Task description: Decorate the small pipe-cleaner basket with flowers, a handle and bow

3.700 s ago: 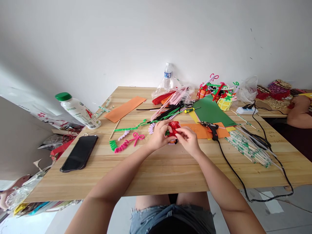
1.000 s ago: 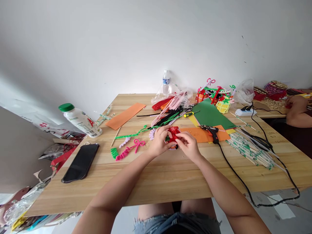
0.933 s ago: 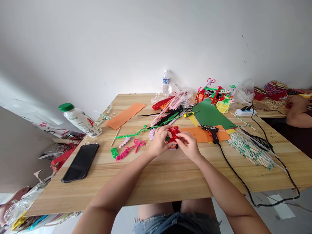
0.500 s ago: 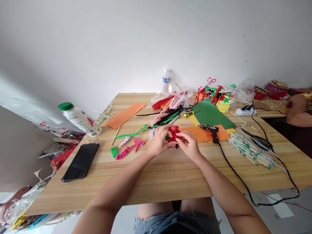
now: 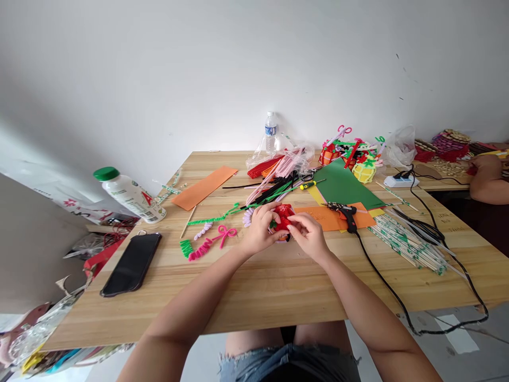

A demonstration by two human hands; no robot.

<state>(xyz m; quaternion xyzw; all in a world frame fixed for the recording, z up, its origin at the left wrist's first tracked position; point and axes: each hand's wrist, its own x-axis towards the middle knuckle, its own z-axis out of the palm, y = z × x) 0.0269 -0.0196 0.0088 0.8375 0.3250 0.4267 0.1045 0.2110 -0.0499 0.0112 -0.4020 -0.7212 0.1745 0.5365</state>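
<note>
Both hands are closed on a red pipe-cleaner craft piece above the middle of the table. My left hand grips its left side, where a bit of green shows between the fingers. Thumb and fingertips of my right hand pinch its right edge. Fingers hide much of the piece, and something dark and orange shows just below it. Left of my hands lie a lilac pipe-cleaner coil, a pink pipe-cleaner bow with a coiled tail, and a green pipe-cleaner coil.
A glue gun rests on orange paper at right, its black cord looping over the table edge. Nearby are wrapped sticks, green paper and a screwdriver. A phone and white bottle stand left. Another person's arm is far right.
My hands and the red piece stay almost in place, with only slight finger movement. The far-right person's arm has shifted slightly to the right.
</note>
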